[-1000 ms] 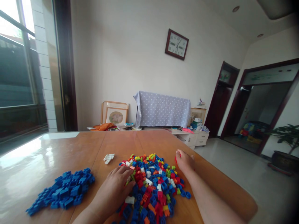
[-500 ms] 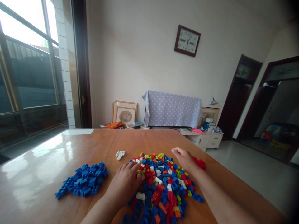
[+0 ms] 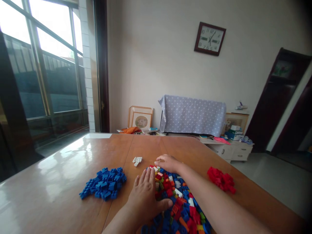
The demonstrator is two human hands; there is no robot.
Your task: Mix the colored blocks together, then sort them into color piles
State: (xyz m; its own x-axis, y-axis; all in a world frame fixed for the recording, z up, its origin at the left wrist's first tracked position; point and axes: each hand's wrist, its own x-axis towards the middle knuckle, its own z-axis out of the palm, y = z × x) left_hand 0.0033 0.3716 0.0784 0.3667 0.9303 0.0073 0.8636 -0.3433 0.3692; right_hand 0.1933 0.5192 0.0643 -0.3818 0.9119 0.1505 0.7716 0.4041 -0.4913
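Note:
A heap of mixed coloured bricks (image 3: 179,203) lies on the wooden table (image 3: 73,182) in front of me. My left hand (image 3: 145,196) rests flat on the heap's left side, fingers stretched out. My right hand (image 3: 167,163) reaches across to the heap's far edge, fingers curled down onto the bricks; what they hold, if anything, is hidden. A pile of blue bricks (image 3: 104,182) sits to the left. A small pile of red bricks (image 3: 221,179) sits to the right. A few white bricks (image 3: 137,160) lie beyond the heap.
The table's right edge runs close past the red pile. Behind the table are a cloth-covered object (image 3: 193,114), picture frames (image 3: 140,117), a low white cabinet (image 3: 230,149) and a wall clock (image 3: 210,38). Large windows (image 3: 41,71) are on the left.
The view has swung left. My right hand moved from the right side, by the red bricks, across to the far edge of the mixed heap. My left hand stays on the heap.

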